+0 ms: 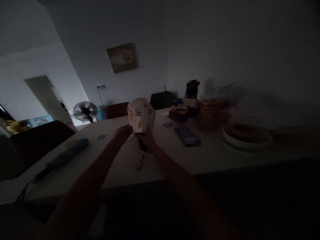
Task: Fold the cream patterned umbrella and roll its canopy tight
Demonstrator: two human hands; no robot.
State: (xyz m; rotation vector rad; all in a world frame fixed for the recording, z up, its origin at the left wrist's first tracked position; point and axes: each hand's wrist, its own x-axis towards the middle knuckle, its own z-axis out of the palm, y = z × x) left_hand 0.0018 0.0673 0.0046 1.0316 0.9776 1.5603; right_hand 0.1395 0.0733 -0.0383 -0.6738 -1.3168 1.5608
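A white umbrella (140,115) with small orange bear prints is held over the table, its canopy bunched and loose, pointing away from me. My right hand (149,142) is wrapped round its dark handle, from which a thin wrist loop hangs. At the lower left edge of the canopy, my left hand (124,132) has its fingers closed on the fabric; the dim light partly hides the fingertips. A second umbrella (68,153), blue-grey and folded, lies to the left on the white table (120,176), its strap near the front edge.
On the right stand a jar (209,115), a white bowl (246,146) with a brown ring-shaped thing, and a purple box (182,111). A blurred-out flat object (188,136) lies nearer. Chairs (41,143) and a fan (85,111) stand beyond the table.
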